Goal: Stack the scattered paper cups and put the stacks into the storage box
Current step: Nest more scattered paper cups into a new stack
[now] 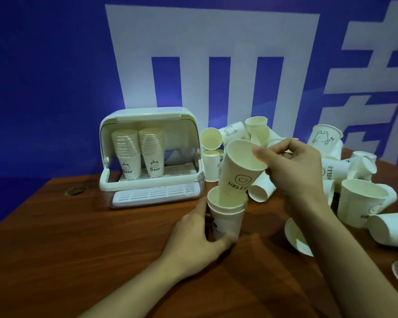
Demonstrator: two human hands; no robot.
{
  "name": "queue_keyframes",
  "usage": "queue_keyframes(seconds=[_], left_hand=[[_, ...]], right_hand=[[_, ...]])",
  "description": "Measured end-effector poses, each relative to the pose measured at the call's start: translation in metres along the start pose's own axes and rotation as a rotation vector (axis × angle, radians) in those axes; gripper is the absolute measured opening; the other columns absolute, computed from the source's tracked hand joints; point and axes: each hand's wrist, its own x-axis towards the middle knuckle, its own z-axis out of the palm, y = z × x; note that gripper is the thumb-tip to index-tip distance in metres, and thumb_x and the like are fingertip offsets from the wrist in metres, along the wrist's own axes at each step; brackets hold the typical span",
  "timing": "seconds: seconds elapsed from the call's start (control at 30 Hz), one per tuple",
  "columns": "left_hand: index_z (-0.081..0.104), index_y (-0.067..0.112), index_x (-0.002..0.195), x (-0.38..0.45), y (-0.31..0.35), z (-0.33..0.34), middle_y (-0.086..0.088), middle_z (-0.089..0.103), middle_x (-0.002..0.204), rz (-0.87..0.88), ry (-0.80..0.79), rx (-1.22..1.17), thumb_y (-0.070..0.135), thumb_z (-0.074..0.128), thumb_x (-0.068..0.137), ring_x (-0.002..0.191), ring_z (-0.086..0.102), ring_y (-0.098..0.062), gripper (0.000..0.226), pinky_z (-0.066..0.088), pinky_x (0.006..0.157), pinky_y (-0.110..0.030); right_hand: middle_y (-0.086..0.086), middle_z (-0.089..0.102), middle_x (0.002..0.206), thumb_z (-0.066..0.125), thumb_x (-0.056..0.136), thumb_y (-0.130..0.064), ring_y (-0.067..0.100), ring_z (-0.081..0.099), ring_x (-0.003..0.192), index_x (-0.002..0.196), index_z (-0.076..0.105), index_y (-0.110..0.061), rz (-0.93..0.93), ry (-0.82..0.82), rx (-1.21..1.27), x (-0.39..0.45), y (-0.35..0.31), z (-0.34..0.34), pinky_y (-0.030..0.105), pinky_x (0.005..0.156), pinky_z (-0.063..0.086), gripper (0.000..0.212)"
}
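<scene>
My left hand [199, 235] grips a short stack of white paper cups [225, 216] standing on the wooden table [101, 237]. My right hand [292, 166] pinches the rim of a tilted "HELLO" smiley cup [239, 171]; its base dips into the top of the stack. The white storage box [152, 154] stands open at the back left, with two tall cup stacks [126, 154] [152, 152] inside, both marked "Bear".
Several loose cups [363, 203] lie and stand in a heap at the right and behind my right hand, some crushed [361, 166]. One cup [210, 165] stands beside the box. A blue and white banner [55, 76] backs the table. A round hole [75, 190] sits near the table's left edge.
</scene>
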Motion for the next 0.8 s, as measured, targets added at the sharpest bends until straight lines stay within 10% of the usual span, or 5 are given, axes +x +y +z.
queue_keyframes(seconds=[0.3,0.8], left_hand=[[0.043,0.041,0.142,0.0,-0.001,-0.001,0.021,0.067,0.122,0.001,-0.009,-0.011,0.054,0.085,0.077,0.102,0.065,-0.002,0.079,0.05,0.079,-0.02],[0.051,0.042,0.132,-0.003,0.0,-0.003,0.02,0.072,0.116,-0.044,-0.001,-0.087,0.043,0.09,0.077,0.103,0.067,0.003,0.067,0.058,0.087,-0.029]], right_hand=[[-0.004,0.063,0.06,0.072,0.078,-0.062,0.011,0.052,0.047,0.091,0.068,-0.011,0.071,-0.201,-0.056,-0.007,0.004,0.007,0.029,0.053,0.043,0.052],[-0.006,0.064,0.067,0.072,0.089,-0.038,0.008,0.058,0.064,0.074,0.069,-0.018,-0.359,-0.124,-0.371,-0.01,0.019,0.013,0.029,0.063,0.045,0.025]])
